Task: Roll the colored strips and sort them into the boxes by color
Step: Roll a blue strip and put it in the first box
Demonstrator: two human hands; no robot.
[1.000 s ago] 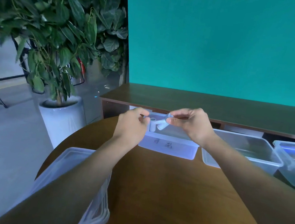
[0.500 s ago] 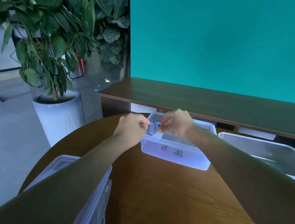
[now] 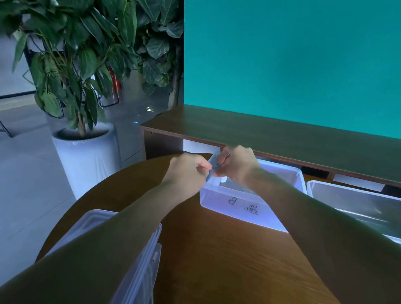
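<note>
Above table [image 3: 230,269], strip [image 3: 210,172] between fingers [image 3: 204,165]

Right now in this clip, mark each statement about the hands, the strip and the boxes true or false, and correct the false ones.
1. Both hands pinch the strip between them. True: the left hand and the right hand meet on it.
2. The strip is held over the far right box. False: it is at the left end of the labelled box; the box on the right is apart from the hands.
3. The labelled box carries handwritten marks on its near wall. True.
4. The potted plant stands on the table. False: it stands on the floor, left of the round table.
5. A stack of clear lids lies under the left forearm. True.
</note>
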